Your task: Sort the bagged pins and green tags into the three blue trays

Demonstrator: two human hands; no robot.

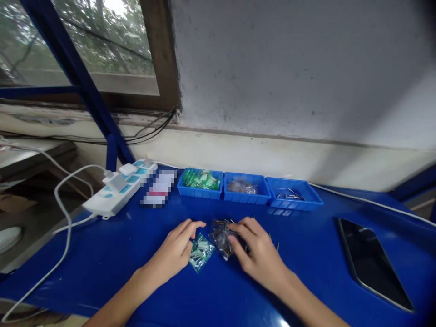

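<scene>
My left hand (175, 247) is over the table with its index finger stretched out and its thumb apart, beside a small green-tinted plastic packet (201, 252). Pale strips or pins show inside that packet, which lies flat. To the right, my right hand (260, 254) reaches down with thumb and fingertips on a small clear plastic bag (223, 240) of thin metal pieces. Loose dark metal pins lie under and around the right hand, partly hidden by it. Whether the left thumb touches the green packet is hard to tell.
Three blue bins stand behind: one with green packets (202, 180), one with clear bags (241, 186), one with metal pins (289, 194). A phone (374, 263) lies at right. A white power strip (117, 193) with cables and a blurred-out item (159, 188) are at left.
</scene>
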